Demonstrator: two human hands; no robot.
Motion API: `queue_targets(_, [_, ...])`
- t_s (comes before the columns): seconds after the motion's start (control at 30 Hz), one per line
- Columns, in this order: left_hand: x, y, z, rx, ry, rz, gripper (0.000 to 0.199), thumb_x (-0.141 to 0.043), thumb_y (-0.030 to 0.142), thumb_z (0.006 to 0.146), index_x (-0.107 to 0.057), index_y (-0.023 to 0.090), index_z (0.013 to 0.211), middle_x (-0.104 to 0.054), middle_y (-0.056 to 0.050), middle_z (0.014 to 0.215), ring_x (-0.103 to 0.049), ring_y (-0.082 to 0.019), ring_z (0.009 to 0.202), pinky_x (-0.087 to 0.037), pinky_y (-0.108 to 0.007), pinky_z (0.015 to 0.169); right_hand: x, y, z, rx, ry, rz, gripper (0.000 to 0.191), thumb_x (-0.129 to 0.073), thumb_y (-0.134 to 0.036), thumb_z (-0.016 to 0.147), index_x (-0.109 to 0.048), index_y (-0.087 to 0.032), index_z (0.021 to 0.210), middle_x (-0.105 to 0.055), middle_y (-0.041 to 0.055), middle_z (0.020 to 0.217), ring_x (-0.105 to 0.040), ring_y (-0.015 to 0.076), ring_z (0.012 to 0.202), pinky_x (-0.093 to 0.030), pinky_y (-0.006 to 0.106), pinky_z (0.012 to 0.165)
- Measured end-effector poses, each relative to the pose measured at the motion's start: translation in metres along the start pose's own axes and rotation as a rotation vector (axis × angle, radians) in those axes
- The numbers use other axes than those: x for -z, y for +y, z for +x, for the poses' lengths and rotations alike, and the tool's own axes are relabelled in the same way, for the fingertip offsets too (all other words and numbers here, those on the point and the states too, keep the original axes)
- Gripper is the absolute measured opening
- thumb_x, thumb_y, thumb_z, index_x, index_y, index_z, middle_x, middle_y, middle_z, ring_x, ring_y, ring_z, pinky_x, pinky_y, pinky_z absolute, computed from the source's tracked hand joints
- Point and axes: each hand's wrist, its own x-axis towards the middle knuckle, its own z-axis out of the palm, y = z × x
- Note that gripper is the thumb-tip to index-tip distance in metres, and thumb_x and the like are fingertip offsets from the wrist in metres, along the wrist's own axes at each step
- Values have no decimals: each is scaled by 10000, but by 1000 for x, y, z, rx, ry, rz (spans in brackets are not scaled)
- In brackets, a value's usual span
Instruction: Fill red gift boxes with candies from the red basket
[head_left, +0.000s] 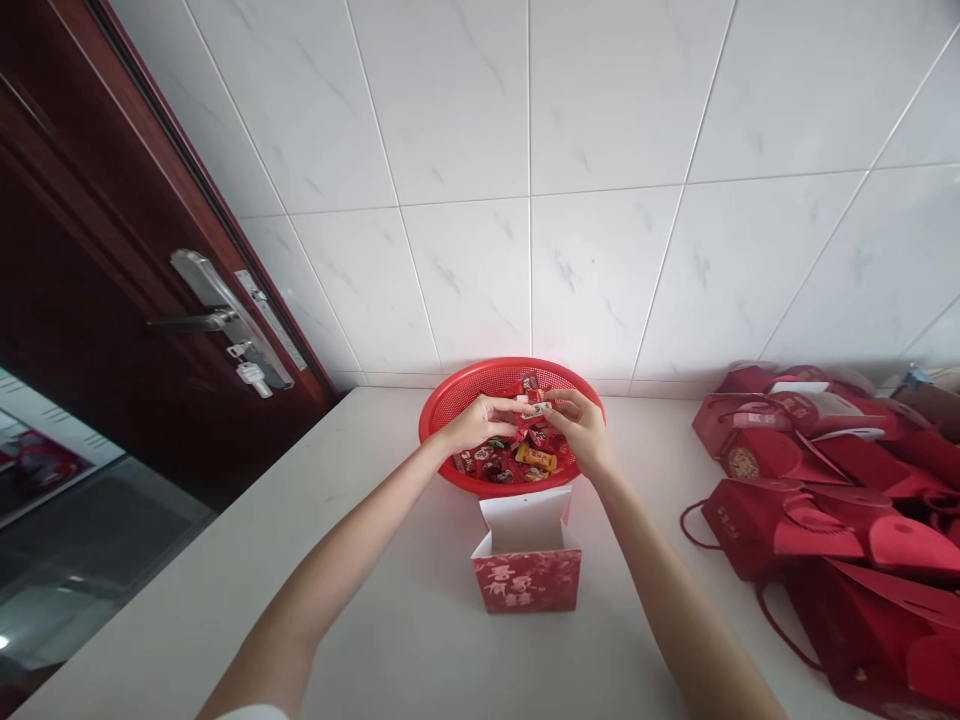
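Both of my hands are over a red perforated plastic basket (439, 398) filled with wrapped candies (536, 458). Between them is a small candy in a pale wrapper (537, 410). My left hand (486, 420) pinches it from the left, and my right hand (579, 425) has thumb and fingers closed on its right end. In front of the basket a red paper gift box (526, 582) with white lettering stands upright, its lid flap raised and white inside. The bottom of the box is hidden from this angle.
Many red gift boxes (780, 525) with cord handles are piled on the right of the white tabletop (360, 600). A tiled wall (465, 280) rises behind the basket. At left stands a dark wooden door (97, 200) with keys in its lock.
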Motion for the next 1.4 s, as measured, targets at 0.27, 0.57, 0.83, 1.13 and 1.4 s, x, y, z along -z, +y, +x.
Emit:
queue_targets(0.27, [42, -24, 3, 378, -153, 528, 190, -825, 347, 590, -758, 214, 708, -763, -45, 771, -713, -288, 868, -544, -350, 861, 0, 4, 3, 6, 102, 47, 371, -714, -344, 637, -641, -228, 982, -734, -5, 748, -715, 212, 719, -608, 394, 773])
queue_targets(0.57, [32, -46, 2, 442, -253, 541, 244, -876, 345, 467, -706, 254, 616, -689, 7, 615, -601, -203, 563, -481, -269, 594, 3, 0, 2, -15, 45, 34, 349, -704, -355, 642, -662, -236, 968, -731, 0, 763, -686, 203, 714, -587, 384, 762])
queue_targets(0.83, [28, -42, 4, 387, -194, 437, 209, -865, 231, 455, -709, 236, 595, -652, 40, 555, -555, -168, 529, -467, -263, 618, 6, -6, 0, -21, 11, 47, 356, -714, -385, 650, -685, -244, 976, -736, 14, 836, -692, 216, 790, -581, 395, 797])
queue_targets(1.13, [25, -30, 1, 269, -20, 235, 394, -758, 278, 669, -737, 195, 1053, -674, 7, 709, -668, -222, 769, -516, -315, 759, 5, -4, 2, -19, 24, 115, 366, -743, -356, 627, -710, -232, 969, -733, 15, 837, -701, 230, 834, -587, 398, 813])
queue_targets(1.4, [24, -17, -1, 72, 202, 50, 424, -777, 367, 731, -710, 180, 1106, -704, -28, 915, -665, -186, 856, -543, -313, 811, 7, -3, 2, -39, 19, 129, 308, -723, -349, 653, -719, -239, 941, -728, 1, 820, -694, 206, 806, -598, 371, 784])
